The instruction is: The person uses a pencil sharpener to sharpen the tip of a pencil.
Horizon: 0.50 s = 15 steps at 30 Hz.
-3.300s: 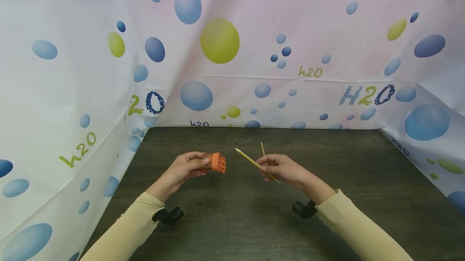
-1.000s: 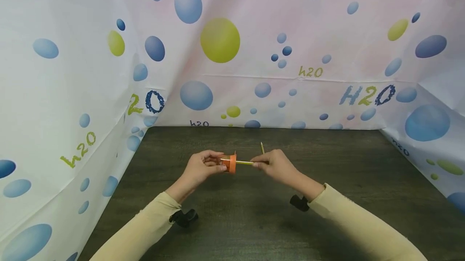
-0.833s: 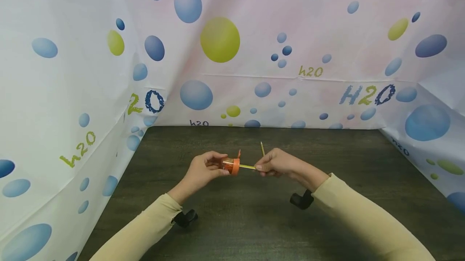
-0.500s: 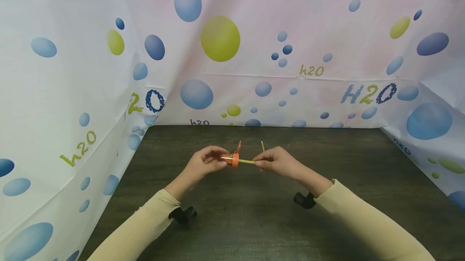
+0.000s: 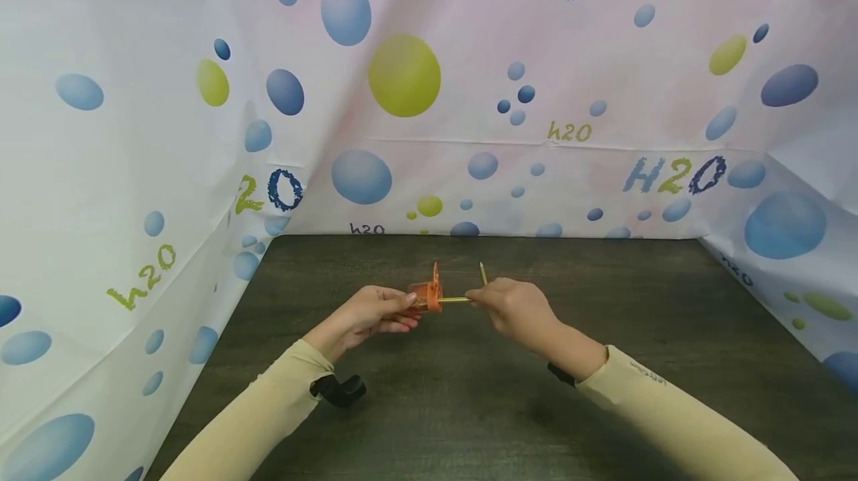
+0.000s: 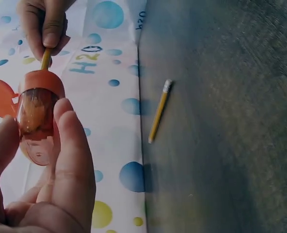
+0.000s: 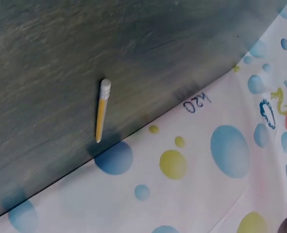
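While gripping a rounded pencil sharpener of clear and orange plastic (image 6: pixel 37 116) with the left hand (image 5: pixel 365 310), pinching a yellow wooden pencil (image 5: pixel 456 299) with the right hand (image 5: pixel 521 311). Holding both above a dark wood-grain table (image 5: pixel 436 414). Have the pinched pencil running straight into the orange plastic collar (image 6: pixel 44 81), with the round orange lid (image 6: pixel 0 98) swung open on its hinge. Can see 1 more pencil, yellow and white-ended (image 7: pixel 101 111), lying on the tabletop near the far edge, partly hidden by the right hand in the head view. Wearing pale yellow sleeves (image 5: pixel 248 414) and 2 black wrist devices (image 5: pixel 338 390), facing a white backdrop printed with blue and green bubbles (image 5: pixel 509 34).
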Each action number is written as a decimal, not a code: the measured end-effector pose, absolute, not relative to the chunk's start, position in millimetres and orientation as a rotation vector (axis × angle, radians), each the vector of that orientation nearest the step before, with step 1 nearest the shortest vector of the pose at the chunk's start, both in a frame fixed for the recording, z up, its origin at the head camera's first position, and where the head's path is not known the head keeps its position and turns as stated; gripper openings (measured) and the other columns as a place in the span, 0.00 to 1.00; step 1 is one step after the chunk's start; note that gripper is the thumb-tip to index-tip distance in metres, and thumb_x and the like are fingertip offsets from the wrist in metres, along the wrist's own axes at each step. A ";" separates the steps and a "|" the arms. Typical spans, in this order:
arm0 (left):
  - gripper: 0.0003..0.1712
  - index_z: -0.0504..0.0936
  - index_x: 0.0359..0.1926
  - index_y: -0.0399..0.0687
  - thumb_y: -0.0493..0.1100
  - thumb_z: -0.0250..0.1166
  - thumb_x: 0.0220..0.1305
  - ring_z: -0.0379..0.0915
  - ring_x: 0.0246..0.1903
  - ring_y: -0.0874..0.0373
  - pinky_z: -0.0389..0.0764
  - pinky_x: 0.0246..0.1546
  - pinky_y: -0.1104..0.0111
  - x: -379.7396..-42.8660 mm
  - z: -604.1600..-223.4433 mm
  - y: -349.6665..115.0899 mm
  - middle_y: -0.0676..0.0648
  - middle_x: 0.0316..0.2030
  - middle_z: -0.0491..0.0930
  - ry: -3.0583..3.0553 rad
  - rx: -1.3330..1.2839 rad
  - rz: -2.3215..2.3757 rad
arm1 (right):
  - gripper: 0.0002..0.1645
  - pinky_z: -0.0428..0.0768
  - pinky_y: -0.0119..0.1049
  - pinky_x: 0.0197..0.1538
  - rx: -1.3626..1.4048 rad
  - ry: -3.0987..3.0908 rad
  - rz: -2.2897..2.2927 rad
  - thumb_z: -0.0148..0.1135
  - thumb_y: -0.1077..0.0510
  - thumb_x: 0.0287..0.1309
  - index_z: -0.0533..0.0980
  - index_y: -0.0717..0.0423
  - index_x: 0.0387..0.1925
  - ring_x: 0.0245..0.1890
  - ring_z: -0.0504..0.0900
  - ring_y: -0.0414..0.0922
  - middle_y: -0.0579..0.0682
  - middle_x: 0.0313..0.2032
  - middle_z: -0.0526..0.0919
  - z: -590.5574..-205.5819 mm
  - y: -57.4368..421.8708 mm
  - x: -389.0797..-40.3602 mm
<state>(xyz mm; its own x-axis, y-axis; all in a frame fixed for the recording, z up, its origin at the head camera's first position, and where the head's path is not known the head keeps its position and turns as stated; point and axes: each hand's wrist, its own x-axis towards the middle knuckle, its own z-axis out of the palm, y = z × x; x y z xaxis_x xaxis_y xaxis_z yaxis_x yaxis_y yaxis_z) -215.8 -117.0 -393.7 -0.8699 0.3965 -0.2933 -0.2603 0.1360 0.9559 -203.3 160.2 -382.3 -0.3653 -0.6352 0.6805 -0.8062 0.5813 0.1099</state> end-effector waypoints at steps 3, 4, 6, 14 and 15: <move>0.26 0.75 0.62 0.22 0.44 0.57 0.78 0.86 0.32 0.64 0.90 0.42 0.73 -215.4 -395.2 -116.8 0.43 0.38 0.89 1.957 0.145 1.761 | 0.09 0.83 0.28 0.26 1.130 -2.250 0.373 0.74 0.66 0.53 0.89 0.57 0.38 0.27 0.87 0.41 0.48 0.29 0.91 -380.7 160.0 -201.3; 0.27 0.76 0.62 0.23 0.45 0.57 0.78 0.87 0.33 0.64 0.90 0.43 0.71 -215.5 -395.3 -116.7 0.39 0.40 0.89 1.983 0.151 1.745 | 0.08 0.84 0.29 0.27 1.118 -2.304 0.401 0.73 0.65 0.55 0.89 0.57 0.39 0.27 0.88 0.42 0.49 0.30 0.91 -380.3 160.0 -201.5; 0.28 0.75 0.64 0.25 0.47 0.58 0.78 0.88 0.37 0.60 0.90 0.50 0.65 -216.3 -394.1 -116.1 0.35 0.46 0.88 2.057 0.175 1.719 | 0.08 0.84 0.29 0.28 1.087 -2.408 0.476 0.71 0.62 0.59 0.89 0.58 0.40 0.26 0.87 0.41 0.51 0.31 0.92 -378.4 160.2 -201.7; 0.26 0.78 0.66 0.39 0.48 0.64 0.73 0.81 0.57 0.45 0.82 0.64 0.50 -218.7 -391.0 -116.7 0.34 0.64 0.79 2.369 0.280 1.678 | 0.13 0.66 0.28 0.20 0.896 -2.784 0.962 0.62 0.61 0.69 0.86 0.64 0.48 0.16 0.67 0.34 0.52 0.26 0.88 -363.1 160.1 -204.7; 0.26 0.79 0.65 0.39 0.47 0.65 0.73 0.82 0.57 0.45 0.83 0.63 0.52 -218.0 -391.1 -117.3 0.34 0.63 0.79 2.396 0.296 1.653 | 0.14 0.65 0.29 0.20 0.879 -2.817 1.021 0.62 0.61 0.69 0.86 0.64 0.49 0.16 0.66 0.35 0.52 0.25 0.87 -361.8 160.1 -205.6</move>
<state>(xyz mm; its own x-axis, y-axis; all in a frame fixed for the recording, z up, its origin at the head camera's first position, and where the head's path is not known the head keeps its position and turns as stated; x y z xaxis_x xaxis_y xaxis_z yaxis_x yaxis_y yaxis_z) -218.0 -117.3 -391.1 -0.9565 0.2850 -0.0623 0.0429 0.3486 0.9363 -205.6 160.1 -361.8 -0.8415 -0.5015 0.2012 -0.5139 0.6280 -0.5844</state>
